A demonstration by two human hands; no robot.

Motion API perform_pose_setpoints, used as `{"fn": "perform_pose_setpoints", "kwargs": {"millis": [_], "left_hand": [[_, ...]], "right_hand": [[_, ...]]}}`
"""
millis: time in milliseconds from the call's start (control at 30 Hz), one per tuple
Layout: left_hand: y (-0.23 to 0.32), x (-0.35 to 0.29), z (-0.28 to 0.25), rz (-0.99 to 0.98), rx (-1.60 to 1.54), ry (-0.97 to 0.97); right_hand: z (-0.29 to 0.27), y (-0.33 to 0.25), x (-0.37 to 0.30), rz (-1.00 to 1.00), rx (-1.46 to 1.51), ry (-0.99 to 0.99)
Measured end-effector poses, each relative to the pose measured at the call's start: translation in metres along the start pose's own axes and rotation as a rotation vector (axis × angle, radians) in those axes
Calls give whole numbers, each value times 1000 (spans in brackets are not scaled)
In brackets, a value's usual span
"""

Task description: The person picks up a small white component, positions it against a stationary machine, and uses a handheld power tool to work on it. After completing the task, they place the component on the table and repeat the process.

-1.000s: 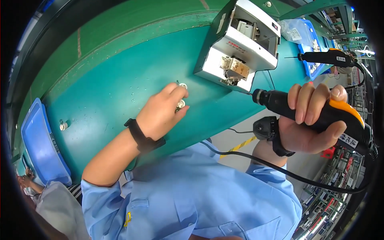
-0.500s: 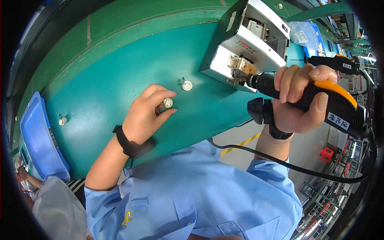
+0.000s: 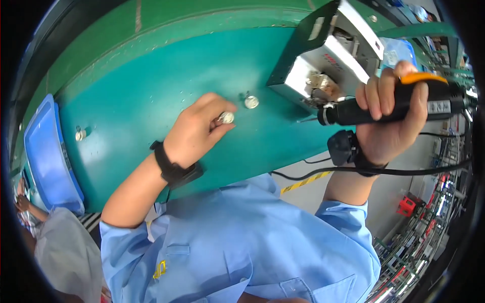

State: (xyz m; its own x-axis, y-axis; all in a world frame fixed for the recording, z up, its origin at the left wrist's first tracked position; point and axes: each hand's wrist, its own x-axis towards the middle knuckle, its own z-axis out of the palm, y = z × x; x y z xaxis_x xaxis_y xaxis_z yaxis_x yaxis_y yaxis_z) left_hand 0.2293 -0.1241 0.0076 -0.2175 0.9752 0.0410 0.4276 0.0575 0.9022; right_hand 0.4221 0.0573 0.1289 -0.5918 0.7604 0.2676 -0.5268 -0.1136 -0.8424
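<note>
A small round whitish part [image 3: 227,117] is pinched between the thumb and fingers of my left hand [image 3: 194,131], just above the green mat [image 3: 126,96]. My right hand [image 3: 386,113] wraps round a black and orange electric screwdriver [image 3: 346,112], held level with its thin bit [image 3: 307,120] pointing left toward the left hand. Whether a screw sits on the bit is too small to tell. A similar round part [image 3: 251,102] lies on the mat just beyond my left fingers.
Behind the screwdriver stands a metal box-shaped machine [image 3: 298,81], probably a screw feeder. Another small part [image 3: 81,135] lies at left, near a blue tray [image 3: 45,151]. A black cable [image 3: 399,171] runs below my right wrist. Someone's sleeve [image 3: 68,247] shows at lower left.
The screwdriver has come away from the front of the machine and its bit now shows. My left hand keeps its pinch on the round part. The whole view has shifted slightly.
</note>
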Motion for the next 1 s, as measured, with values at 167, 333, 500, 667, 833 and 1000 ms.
{"fn": "perform_pose_setpoints", "kwargs": {"millis": [167, 333, 500, 667, 833, 1000], "left_hand": [[-2, 7, -2, -17, -86, -46], [-8, 2, -4, -22, -162, -25], [-16, 0, -1, 5, -145, 9], [-17, 1, 0, 28, -104, -14], [-9, 2, 0, 38, -139, 12], [-14, 2, 3, 65, -57, -7]], "right_hand": [[12, 12, -24, -74, -115, -82], [12, 8, -26, -185, -164, -326], [13, 8, -32, -180, -137, -379], [20, 11, -36, -153, -108, -342], [38, 20, -38, -196, -121, -277], [51, 44, -29, -228, -60, -378]]}}
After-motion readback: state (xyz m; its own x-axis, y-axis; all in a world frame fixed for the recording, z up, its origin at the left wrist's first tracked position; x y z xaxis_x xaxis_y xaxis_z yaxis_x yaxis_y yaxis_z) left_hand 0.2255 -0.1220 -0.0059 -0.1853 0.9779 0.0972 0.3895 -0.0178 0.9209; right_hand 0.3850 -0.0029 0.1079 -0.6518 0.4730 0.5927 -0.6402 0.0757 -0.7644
